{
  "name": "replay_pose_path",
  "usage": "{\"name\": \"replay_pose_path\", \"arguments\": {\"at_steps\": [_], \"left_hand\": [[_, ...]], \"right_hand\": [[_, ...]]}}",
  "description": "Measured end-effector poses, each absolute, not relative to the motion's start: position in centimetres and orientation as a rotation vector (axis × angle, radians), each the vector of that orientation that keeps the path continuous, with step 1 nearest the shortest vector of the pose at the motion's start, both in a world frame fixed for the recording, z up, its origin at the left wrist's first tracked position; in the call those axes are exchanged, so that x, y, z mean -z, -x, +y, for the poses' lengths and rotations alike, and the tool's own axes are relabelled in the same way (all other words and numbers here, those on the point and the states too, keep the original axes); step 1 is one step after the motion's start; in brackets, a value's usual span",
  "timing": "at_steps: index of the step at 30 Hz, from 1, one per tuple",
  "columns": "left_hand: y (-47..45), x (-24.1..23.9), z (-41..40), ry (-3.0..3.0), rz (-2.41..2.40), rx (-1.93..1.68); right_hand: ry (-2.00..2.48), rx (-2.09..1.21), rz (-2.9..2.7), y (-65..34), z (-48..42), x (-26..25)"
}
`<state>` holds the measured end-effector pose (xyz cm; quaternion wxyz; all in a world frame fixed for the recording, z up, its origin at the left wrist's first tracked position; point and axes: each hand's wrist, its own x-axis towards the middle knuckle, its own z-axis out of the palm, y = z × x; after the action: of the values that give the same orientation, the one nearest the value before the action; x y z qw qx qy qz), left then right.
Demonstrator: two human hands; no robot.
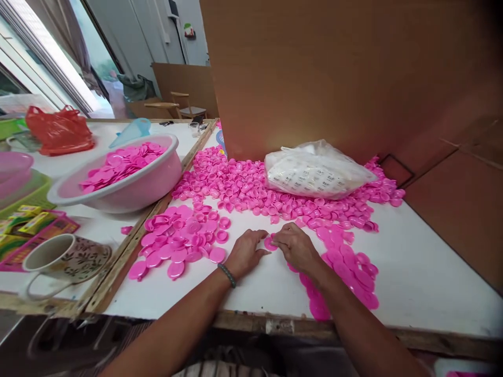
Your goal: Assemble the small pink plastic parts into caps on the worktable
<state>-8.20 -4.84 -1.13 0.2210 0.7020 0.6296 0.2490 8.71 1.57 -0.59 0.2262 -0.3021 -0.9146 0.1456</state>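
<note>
Between my two hands is a small round pink plastic piece, low over the white tabletop. My left hand, with a beaded bracelet at the wrist, has thumb and forefinger curled at the piece's left edge. From the right, my right hand pinches the same piece, and its fingers cover part of it. Left of my hands lies a pile of pink discs and shallow ring-shaped pieces. Flat pink discs lie partly under my right forearm. Small pink cup-like pieces spread across the back.
A clear plastic bag with printed white contents rests on the pink pieces, before a tall cardboard sheet. To the left stand a basin of pink discs, a patterned mug, a pink basket and a red bag.
</note>
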Motion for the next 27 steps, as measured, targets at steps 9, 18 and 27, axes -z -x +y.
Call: {"name": "replay_pose_path", "arguments": {"at_steps": [9,18,27], "left_hand": [[8.1,1.8,-4.5,-1.965,1.74,-0.717],[8.8,1.7,-4.3,-1.871,1.645,-0.798],[8.2,0.5,-4.4,-1.542,1.607,-0.95]], "right_hand": [[0.83,-0.185,-2.743,-7.8,0.3,0.2],[0.868,-0.321,-2.589,-7.4,0.3,1.3],[1.065,-1.184,-2.075,-8.3,1.5,1.9]]}}
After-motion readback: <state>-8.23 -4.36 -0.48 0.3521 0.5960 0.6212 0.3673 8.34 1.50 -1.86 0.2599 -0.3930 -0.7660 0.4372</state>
